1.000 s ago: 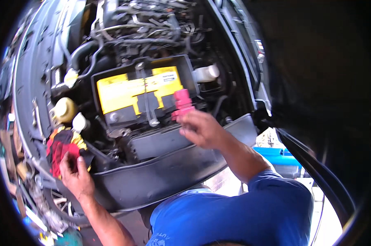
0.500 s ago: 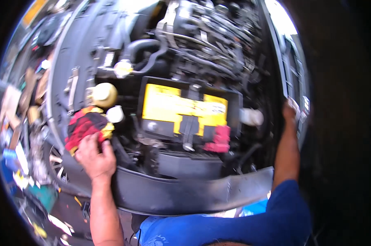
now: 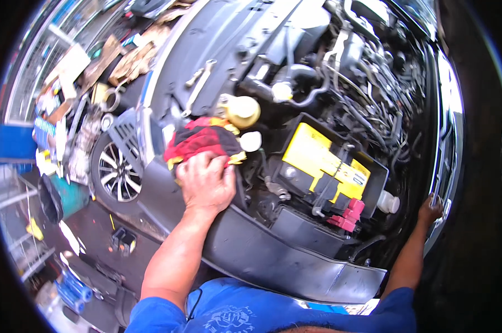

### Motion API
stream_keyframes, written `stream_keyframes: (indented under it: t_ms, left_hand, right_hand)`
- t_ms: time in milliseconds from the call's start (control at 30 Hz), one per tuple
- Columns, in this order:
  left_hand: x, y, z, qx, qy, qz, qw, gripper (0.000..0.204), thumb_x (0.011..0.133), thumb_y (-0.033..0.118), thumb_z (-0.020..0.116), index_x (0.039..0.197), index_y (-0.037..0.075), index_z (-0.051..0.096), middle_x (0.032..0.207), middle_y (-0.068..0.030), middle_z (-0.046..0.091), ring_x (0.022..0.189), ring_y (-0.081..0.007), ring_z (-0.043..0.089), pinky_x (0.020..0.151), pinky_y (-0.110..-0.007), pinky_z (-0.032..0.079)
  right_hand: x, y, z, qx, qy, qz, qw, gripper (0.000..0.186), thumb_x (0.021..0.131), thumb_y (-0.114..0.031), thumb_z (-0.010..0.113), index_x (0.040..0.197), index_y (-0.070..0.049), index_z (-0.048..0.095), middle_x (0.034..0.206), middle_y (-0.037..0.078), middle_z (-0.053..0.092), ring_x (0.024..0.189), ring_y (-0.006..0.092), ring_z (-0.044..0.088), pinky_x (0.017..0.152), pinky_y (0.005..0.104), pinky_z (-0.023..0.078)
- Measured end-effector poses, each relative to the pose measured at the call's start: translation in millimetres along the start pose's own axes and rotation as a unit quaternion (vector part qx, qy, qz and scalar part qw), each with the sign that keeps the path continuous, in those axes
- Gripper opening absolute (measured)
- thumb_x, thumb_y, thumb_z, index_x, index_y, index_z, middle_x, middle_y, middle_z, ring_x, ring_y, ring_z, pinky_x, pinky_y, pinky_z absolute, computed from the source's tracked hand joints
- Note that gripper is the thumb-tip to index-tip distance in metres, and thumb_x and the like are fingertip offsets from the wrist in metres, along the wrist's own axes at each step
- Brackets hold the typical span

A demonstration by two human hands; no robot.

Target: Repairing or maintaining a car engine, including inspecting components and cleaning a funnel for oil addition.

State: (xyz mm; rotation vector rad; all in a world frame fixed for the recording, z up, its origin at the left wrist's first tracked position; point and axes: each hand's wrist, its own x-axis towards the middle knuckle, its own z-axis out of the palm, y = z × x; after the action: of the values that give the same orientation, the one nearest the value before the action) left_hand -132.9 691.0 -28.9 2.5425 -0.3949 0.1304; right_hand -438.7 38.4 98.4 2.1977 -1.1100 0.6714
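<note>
My left hand (image 3: 209, 180) is closed on a red and black checked cloth (image 3: 203, 139) with yellow edging, bunched on the near left corner of the engine bay. A yellowish round reservoir (image 3: 243, 112) and a white cap (image 3: 251, 141) sit right beside the cloth. Far to the right, my right hand (image 3: 430, 210) is at the car's right edge (image 3: 440, 177), its fingers bent. What it grips there is too small to make out. Between my arms lies a black car battery (image 3: 299, 169) with a yellow label and a red terminal cover (image 3: 351, 213).
A wrench (image 3: 200, 89) lies on the left fender. Hoses and engine parts (image 3: 367, 94) fill the far side. The dark front panel (image 3: 295, 266) runs in front of my body. Left of the car are a wheel (image 3: 117, 169), cardboard (image 3: 131, 64) and a green bin (image 3: 70, 194).
The view has swung left, so the engine bay appears shifted right and tilted. My left hand stays on the cloth, and my right hand remains at the car's right edge.
</note>
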Motion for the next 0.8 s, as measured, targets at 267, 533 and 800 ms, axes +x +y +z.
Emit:
stream_keyframes:
  t_ms: [267, 533, 800]
  left_hand:
    - [-4.2, -14.0, -6.6, -0.062, 0.012, -0.013, 0.998, 0.019, 0.077, 0.029, 0.064, 0.086, 0.013, 0.068, 0.096, -0.0075, 0.057, 0.098, -0.0254, 0.054, 0.087, -0.047, 0.037]
    - [-23.0, -25.3, -67.4, -0.442, 0.031, -0.007, 0.897, 0.032, 0.074, 0.028, 0.069, 0.100, 0.009, 0.072, 0.121, -0.0145, 0.060, 0.113, -0.0323, 0.054, 0.095, -0.049, 0.041]
    - [-90.9, 12.7, -106.3, -0.540, 0.132, -0.021, 0.831, 0.050, 0.081, 0.032, 0.068, 0.122, 0.005, 0.061, 0.117, -0.0237, 0.057, 0.105, -0.0378, 0.057, 0.094, -0.043, 0.047]
  right_hand:
    - [-95.5, -344.1, -195.7, 0.393, -0.182, -0.377, 0.819, 0.039, 0.087, -0.013, 0.066, 0.121, 0.003, 0.056, 0.127, 0.023, 0.053, 0.119, 0.0389, 0.051, 0.104, 0.0435, 0.038]
    - [-193.6, -460.0, -274.3, 0.717, -0.610, 0.063, 0.331, 0.039, 0.102, -0.025, 0.043, 0.135, -0.006, 0.047, 0.132, 0.010, 0.050, 0.116, 0.0234, 0.054, 0.099, 0.0342, 0.043]
    - [-268.8, -464.5, -293.5, 0.799, -0.550, -0.065, 0.234, 0.054, 0.102, -0.040, 0.041, 0.143, -0.006, 0.034, 0.146, 0.014, 0.038, 0.129, 0.0288, 0.047, 0.107, 0.0402, 0.039]
